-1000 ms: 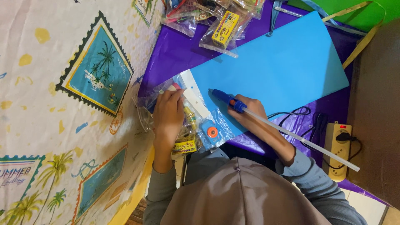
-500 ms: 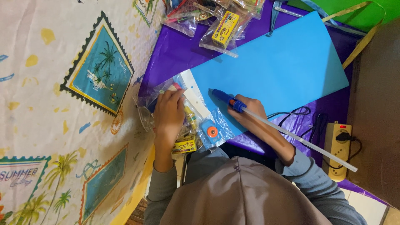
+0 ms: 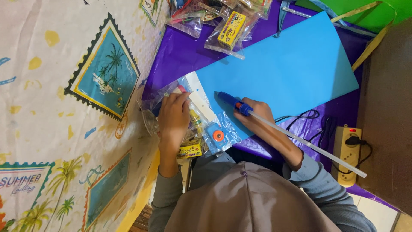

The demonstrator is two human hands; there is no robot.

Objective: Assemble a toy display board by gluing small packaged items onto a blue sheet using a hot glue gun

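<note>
My left hand (image 3: 174, 116) rests on a clear plastic bag (image 3: 150, 114) of small stationery, fingers curled on its contents. A yellow box (image 3: 191, 149) and a small blue item with an orange disc (image 3: 218, 135) lie by that bag. My right hand (image 3: 257, 114) grips a blue glue gun (image 3: 229, 101). A long clear glue stick (image 3: 309, 144) sticks out behind the gun, and its nozzle points at the near corner of a large light-blue paper sheet (image 3: 292, 64). The sheet lies on a purple cloth (image 3: 184, 51).
A patterned cloth with palm-tree stamps (image 3: 77, 107) covers the left side. More clear bags, one with a yellow box (image 3: 231, 28), lie at the top. A cream power strip (image 3: 347, 154) with black cables sits right, beside a brown surface (image 3: 386, 107). Green material (image 3: 356, 10) is top right.
</note>
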